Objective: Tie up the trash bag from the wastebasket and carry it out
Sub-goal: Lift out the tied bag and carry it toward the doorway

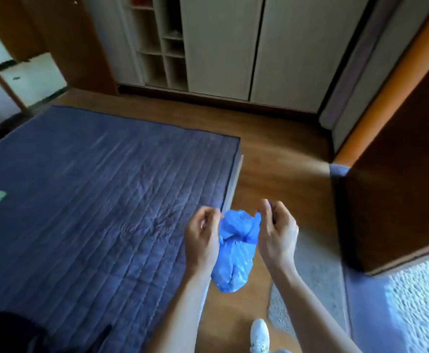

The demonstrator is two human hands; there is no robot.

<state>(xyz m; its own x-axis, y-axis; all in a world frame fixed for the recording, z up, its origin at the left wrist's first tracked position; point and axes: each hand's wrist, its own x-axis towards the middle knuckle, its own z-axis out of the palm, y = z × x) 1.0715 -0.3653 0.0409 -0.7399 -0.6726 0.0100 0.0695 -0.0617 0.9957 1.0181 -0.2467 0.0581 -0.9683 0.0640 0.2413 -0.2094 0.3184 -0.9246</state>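
Observation:
A small blue plastic trash bag [234,261] hangs in the air over the wooden floor, just past the bed's corner. Its top is gathered and twisted into a bunch between my hands. My left hand [203,238] pinches the left flap of the bag's mouth with curled fingers. My right hand [277,230] pinches the right flap, with the fingertips closed over the plastic. The bag's lower part bulges with contents that I cannot see. No wastebasket is in view.
A bed with a dark blue quilt [93,200] fills the left. A brown wooden door [399,187] stands open on the right. White wardrobes [234,47] line the far wall. A grey rug [315,289] and my white shoe [259,335] lie below.

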